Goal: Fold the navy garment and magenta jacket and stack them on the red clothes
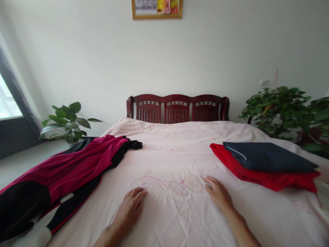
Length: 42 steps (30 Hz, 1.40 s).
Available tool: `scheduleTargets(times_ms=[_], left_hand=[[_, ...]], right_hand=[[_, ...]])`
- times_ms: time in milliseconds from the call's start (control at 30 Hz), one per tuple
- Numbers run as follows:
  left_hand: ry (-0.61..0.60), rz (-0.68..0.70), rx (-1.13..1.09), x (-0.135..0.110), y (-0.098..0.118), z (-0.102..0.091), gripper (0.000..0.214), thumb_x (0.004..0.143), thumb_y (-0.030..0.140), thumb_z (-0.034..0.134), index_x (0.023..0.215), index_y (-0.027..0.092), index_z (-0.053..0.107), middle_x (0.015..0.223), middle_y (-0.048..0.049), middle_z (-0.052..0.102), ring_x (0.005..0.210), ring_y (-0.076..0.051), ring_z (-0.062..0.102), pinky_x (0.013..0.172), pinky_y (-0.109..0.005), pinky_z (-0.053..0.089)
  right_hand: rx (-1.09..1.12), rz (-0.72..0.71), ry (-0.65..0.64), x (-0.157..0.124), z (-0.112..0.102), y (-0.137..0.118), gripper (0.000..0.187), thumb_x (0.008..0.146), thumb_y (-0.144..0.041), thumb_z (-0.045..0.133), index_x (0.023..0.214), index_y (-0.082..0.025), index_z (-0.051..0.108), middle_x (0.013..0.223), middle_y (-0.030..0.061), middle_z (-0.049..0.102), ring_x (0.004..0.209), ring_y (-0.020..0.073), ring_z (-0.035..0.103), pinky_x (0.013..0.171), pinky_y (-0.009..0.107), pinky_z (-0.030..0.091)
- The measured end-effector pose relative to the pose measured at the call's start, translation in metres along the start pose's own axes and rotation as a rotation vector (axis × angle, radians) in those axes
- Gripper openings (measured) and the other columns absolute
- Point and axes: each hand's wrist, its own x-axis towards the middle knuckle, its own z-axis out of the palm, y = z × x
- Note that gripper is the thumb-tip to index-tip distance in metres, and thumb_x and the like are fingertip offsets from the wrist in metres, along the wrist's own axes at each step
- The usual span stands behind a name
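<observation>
My left hand lies flat on the pale pink bedsheet, fingers stretched out, holding nothing. My right hand rests flat on the sheet too, fingers apart and empty, beside an embroidered flower. To the right of it sits a stack of folded clothes: a dark navy garment on top of a red one. On the left of the bed lies a loose crimson and black garment, unfolded, reaching down to the near left corner.
A dark red wooden headboard stands against the white wall. Potted plants stand on the floor at the left and at the right. A window is at the far left. A framed picture hangs above.
</observation>
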Motion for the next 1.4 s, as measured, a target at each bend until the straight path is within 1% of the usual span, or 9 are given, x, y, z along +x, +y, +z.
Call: scheduleTargets(times_ms=[133,267,400,533,767,1000,1200,1400], left_hand=[[0.001,-0.001,-0.011,-0.0002,0.0011,-0.0010,0.040,0.083,0.014,0.050,0.119,0.022,0.068,0.125,-0.0101,0.067,0.117,-0.025,0.062,0.103,-0.044,0.050],[-0.030,-0.009,-0.009,-0.0003,0.0018,-0.0017,0.041,0.085,0.015,0.048,0.121,0.022,0.067,0.127,-0.0107,0.065,0.119,-0.025,0.060,0.105,-0.045,0.048],[-0.046,-0.015,-0.005,-0.0006,0.0010,-0.0007,0.042,0.086,0.015,0.047,0.123,0.020,0.066,0.128,-0.0115,0.064,0.120,-0.025,0.059,0.106,-0.045,0.047],[-0.036,-0.021,-0.011,-0.0006,0.0008,-0.0007,0.042,0.085,0.015,0.048,0.122,0.022,0.066,0.128,-0.0108,0.065,0.119,-0.025,0.060,0.105,-0.046,0.047],[-0.013,-0.009,-0.012,0.0006,0.0016,-0.0016,0.040,0.085,0.015,0.049,0.119,0.022,0.068,0.126,-0.0100,0.066,0.118,-0.025,0.061,0.104,-0.044,0.049],[-0.017,-0.018,-0.025,0.0003,0.0041,-0.0032,0.040,0.084,0.015,0.049,0.119,0.021,0.068,0.126,-0.0106,0.066,0.118,-0.025,0.061,0.104,-0.044,0.048],[-0.002,-0.015,-0.032,0.0003,0.0037,-0.0030,0.041,0.083,0.014,0.049,0.118,0.022,0.068,0.125,-0.0101,0.066,0.117,-0.025,0.061,0.104,-0.044,0.049],[-0.002,-0.019,-0.030,0.0005,0.0054,-0.0044,0.041,0.083,0.014,0.050,0.118,0.022,0.069,0.125,-0.0104,0.067,0.117,-0.025,0.062,0.104,-0.044,0.049]], right_hand=[[0.005,-0.002,0.014,0.0003,0.0003,0.0003,0.046,0.085,-0.031,0.042,0.120,-0.015,0.068,0.131,0.0134,0.063,0.123,0.0256,0.058,0.107,0.039,0.043],[0.001,-0.005,0.006,0.0004,0.0006,0.0001,0.047,0.085,-0.031,0.042,0.120,-0.014,0.068,0.132,0.0137,0.063,0.123,0.0255,0.057,0.107,0.039,0.043],[-0.002,0.004,0.015,0.0002,-0.0002,-0.0005,0.046,0.085,-0.030,0.042,0.119,-0.015,0.068,0.131,0.0130,0.064,0.123,0.0251,0.058,0.107,0.039,0.043],[0.003,0.002,0.002,0.0002,-0.0018,-0.0016,0.045,0.085,-0.030,0.043,0.120,-0.016,0.068,0.131,0.0120,0.063,0.123,0.0244,0.057,0.108,0.038,0.042],[0.008,0.011,-0.010,-0.0001,-0.0030,-0.0030,0.046,0.086,-0.029,0.042,0.121,-0.015,0.067,0.133,0.0128,0.062,0.124,0.0254,0.056,0.109,0.039,0.041],[0.008,0.010,0.011,-0.0002,-0.0027,-0.0034,0.045,0.084,-0.028,0.043,0.119,-0.015,0.068,0.130,0.0132,0.064,0.122,0.0255,0.058,0.107,0.039,0.043],[0.004,0.011,-0.023,0.0000,-0.0024,-0.0014,0.047,0.086,-0.030,0.041,0.122,-0.015,0.066,0.133,0.0120,0.062,0.125,0.0248,0.056,0.109,0.038,0.040],[0.010,0.019,-0.020,-0.0002,-0.0040,-0.0033,0.046,0.085,-0.031,0.041,0.121,-0.016,0.067,0.133,0.0121,0.062,0.125,0.0248,0.056,0.108,0.038,0.041]])
